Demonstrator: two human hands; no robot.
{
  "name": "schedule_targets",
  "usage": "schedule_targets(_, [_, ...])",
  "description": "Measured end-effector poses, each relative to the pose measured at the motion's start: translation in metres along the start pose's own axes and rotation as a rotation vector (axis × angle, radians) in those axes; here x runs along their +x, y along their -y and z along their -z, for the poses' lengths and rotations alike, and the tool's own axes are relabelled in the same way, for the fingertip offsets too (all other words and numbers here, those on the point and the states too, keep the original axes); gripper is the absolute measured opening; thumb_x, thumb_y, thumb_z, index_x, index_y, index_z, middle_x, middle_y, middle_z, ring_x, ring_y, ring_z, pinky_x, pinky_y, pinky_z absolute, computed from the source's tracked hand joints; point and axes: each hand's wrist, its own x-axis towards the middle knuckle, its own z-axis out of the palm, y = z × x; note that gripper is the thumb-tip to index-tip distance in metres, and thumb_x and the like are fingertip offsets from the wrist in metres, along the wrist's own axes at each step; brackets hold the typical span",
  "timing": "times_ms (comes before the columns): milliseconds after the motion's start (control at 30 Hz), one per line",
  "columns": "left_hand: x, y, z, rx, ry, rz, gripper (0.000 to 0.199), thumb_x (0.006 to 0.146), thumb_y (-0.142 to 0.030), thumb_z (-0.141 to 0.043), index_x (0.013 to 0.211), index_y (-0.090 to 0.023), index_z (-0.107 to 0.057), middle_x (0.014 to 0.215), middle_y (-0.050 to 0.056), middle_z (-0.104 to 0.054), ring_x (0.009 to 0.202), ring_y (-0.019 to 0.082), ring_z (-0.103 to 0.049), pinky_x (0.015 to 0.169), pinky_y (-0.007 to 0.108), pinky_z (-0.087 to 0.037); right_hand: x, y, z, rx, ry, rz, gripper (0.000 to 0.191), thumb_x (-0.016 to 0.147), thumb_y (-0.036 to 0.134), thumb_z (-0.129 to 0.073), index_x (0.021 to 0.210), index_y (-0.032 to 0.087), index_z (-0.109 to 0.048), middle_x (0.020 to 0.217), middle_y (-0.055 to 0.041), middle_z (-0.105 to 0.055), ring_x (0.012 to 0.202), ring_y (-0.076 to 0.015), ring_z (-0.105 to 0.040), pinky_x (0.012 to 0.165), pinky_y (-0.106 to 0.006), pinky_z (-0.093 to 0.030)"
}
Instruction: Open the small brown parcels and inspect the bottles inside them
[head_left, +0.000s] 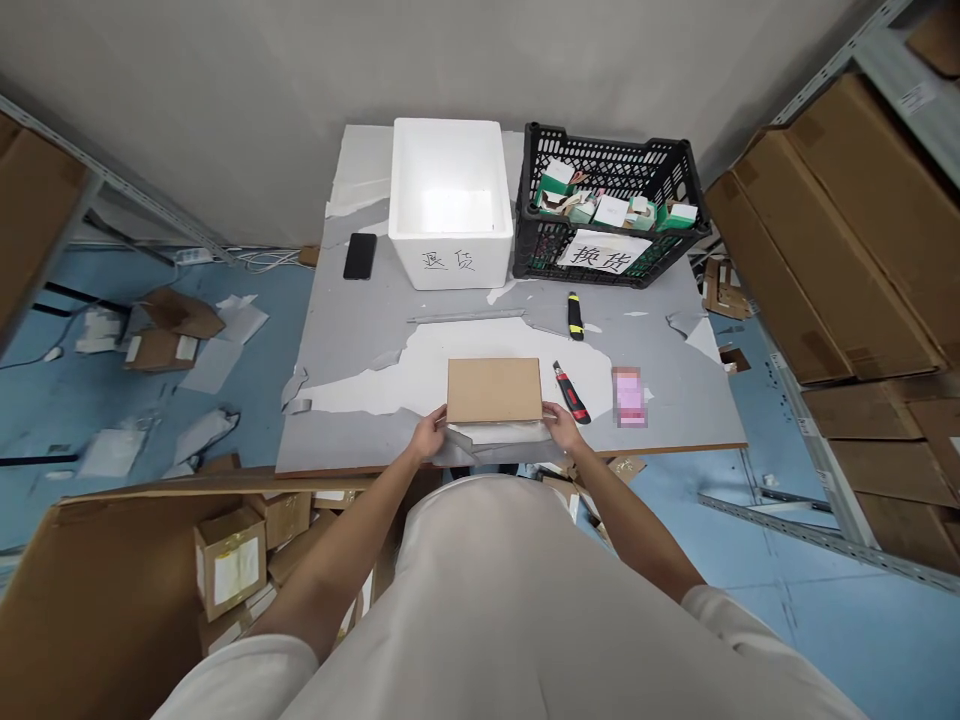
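Note:
A flat brown cardboard box [494,390] is between my two hands near the front edge of the table. My left hand [430,434] grips its lower left corner, fingers closed on the edge. At the opposite lower corner, my right hand [561,427] grips it the same way. The undersides of the box and some fingertips are hidden. Just right of the box lies a red and black utility knife [572,392]. A yellow and black utility knife [575,316] rests farther back.
A white foam bin [451,262] and a black plastic crate [611,258] with small green-white boxes stand at the back of the table [337,330]. A phone [360,256] lies left; a blurred pink item [629,397] lies right. A large carton [112,600] of parcels stands below left.

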Motion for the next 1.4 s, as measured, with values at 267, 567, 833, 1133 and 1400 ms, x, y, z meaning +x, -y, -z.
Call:
schedule_targets(267, [-0.004, 0.001, -0.005, -0.005, 0.077, -0.004, 0.062, 0.062, -0.042, -0.072, 0.115, -0.014, -0.060, 0.122, 0.014, -0.065, 0.117, 0.031, -0.058, 0.105, 0.048, -0.040, -0.012, 0.003, -0.007, -0.010, 0.007, -0.001, 0.033, 0.072, 0.030, -0.059, 0.103, 0.021, -0.058, 0.104, -0.0081, -0.068, 0.087, -0.0204, -0.065, 0.084, -0.039, -0.050])
schedule_targets(567, [-0.009, -0.044, -0.003, 0.002, -0.037, -0.116, 0.060, 0.068, -0.052, -0.070, 0.114, -0.015, -0.059, 0.124, 0.016, -0.061, 0.112, 0.029, -0.060, 0.095, 0.045, -0.047, -0.007, 0.032, 0.005, 0.016, -0.060, 0.088, 0.037, 0.080, 0.056, -0.051, 0.094, 0.022, -0.053, 0.101, -0.0062, -0.064, 0.096, -0.0191, -0.060, 0.089, -0.036, -0.047])
schedule_targets(833, [-0.003, -0.043, -0.001, 0.041, -0.061, -0.078, 0.059, 0.073, -0.052, -0.065, 0.119, -0.015, -0.059, 0.123, 0.014, -0.062, 0.111, 0.027, -0.059, 0.098, 0.042, -0.045, -0.003, 0.041, 0.006, -0.024, -0.040, 0.057, 0.035, 0.080, 0.057, -0.053, 0.086, 0.023, -0.055, 0.096, -0.0031, -0.064, 0.092, -0.0189, -0.059, 0.086, -0.035, -0.047])
schedule_targets(1133, [0.000, -0.008, 0.007, 0.064, -0.004, 0.007, 0.053, 0.073, -0.029, -0.056, 0.125, -0.017, -0.056, 0.130, 0.012, -0.059, 0.117, 0.026, -0.058, 0.100, 0.042, -0.046, -0.004, 0.021, 0.001, 0.062, -0.002, 0.025, 0.024, 0.082, 0.035, -0.047, 0.100, 0.023, -0.055, 0.106, -0.0072, -0.065, 0.095, -0.0194, -0.063, 0.089, -0.038, -0.050])
schedule_targets(1400, [-0.004, -0.021, 0.000, 0.111, -0.021, -0.040, 0.054, 0.072, -0.035, -0.065, 0.122, -0.016, -0.056, 0.131, 0.014, -0.058, 0.125, 0.028, -0.052, 0.104, 0.044, -0.042, -0.003, 0.020, -0.003, 0.106, 0.071, 0.102, 0.033, 0.070, 0.030, -0.064, 0.100, 0.023, -0.051, 0.115, -0.0080, -0.063, 0.115, -0.0215, -0.057, 0.098, -0.040, -0.045])
